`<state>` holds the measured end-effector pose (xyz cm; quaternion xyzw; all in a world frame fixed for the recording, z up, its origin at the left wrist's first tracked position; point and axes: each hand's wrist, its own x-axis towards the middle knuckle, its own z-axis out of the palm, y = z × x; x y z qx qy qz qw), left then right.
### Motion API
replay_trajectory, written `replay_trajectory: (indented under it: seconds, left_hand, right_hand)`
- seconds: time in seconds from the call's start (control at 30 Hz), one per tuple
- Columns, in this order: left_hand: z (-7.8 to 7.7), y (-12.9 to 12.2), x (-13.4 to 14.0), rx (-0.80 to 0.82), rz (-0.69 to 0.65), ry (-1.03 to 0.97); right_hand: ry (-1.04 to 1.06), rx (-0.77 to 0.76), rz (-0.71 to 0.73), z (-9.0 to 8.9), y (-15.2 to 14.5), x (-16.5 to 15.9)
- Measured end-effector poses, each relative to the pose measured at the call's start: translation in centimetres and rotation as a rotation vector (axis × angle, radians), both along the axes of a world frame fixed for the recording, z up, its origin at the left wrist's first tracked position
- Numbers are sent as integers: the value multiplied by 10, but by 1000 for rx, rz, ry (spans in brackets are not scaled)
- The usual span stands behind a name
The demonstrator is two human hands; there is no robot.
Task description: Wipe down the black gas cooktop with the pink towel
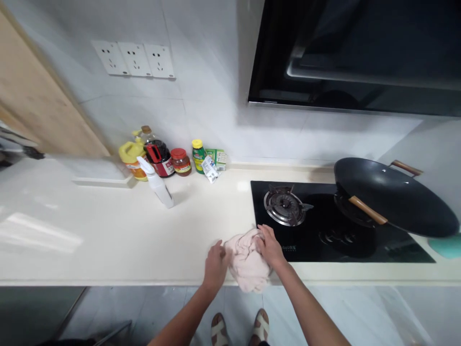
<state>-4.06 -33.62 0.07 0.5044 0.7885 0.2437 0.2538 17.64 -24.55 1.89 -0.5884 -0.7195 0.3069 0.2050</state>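
Note:
A crumpled pale pink cloth (247,265) lies at the front edge of the cream countertop (108,230), just left of the black gas hob (317,235). My left hand (216,264) rests against the cloth's left side, fingers curled on its edge. Over the cloth's right upper part lies my right hand (270,247), fingers pressing into the fabric. Part of the cloth hangs slightly over the counter's front edge.
A white spray bottle (156,183) stands mid-counter. Behind it by the wall are a yellow jug (131,158), a dark sauce bottle (158,156), a red-lidded jar (180,161) and small packets. A black wok (392,197) sits on the hob's right burner; the left burner (284,206) is bare.

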Motion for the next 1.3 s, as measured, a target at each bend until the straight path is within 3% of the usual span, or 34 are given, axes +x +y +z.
replay_trajectory:
  seconds: [0.13, 0.27, 0.53, 0.63, 0.8, 0.9, 0.97, 1.07, 1.17, 1.3]
  left_hand:
    - [5, 15, 13, -146, -59, -93]
    - [14, 12, 0, -257, -151, -152]
    - [45, -26, -56, -88, -153, -301]
    - [64, -38, -75, -34, -168, -404]
    - [102, -54, -78, 31, -144, -659]
    - [123, -57, -75, 42, -149, -800]
    - [129, -56, -76, 50, -182, -822]
    - [128, -48, -77, -28, -324, -722]
    - [128, -35, -68, -43, -414, -469]
    - [152, -10, -46, 124, -549, -304]
  right_hand:
    - [-193, -70, 16, 0, -2, -11]
    - [-253, -94, 0, -3, -30, -16]
    - [-88, -153, 108, 2, -83, -9]
    - [118, -168, 114, 18, -90, 6]
    - [543, -414, 96, 58, -91, 25]
    - [732, -372, 15, 84, -82, 27]
    - [722, -274, 3, 101, -74, 24]
    - [643, -169, 83, 125, -62, 12]
    - [602, -155, 269, 141, -56, -9]
    - [500, -233, 507, 153, -50, -33]
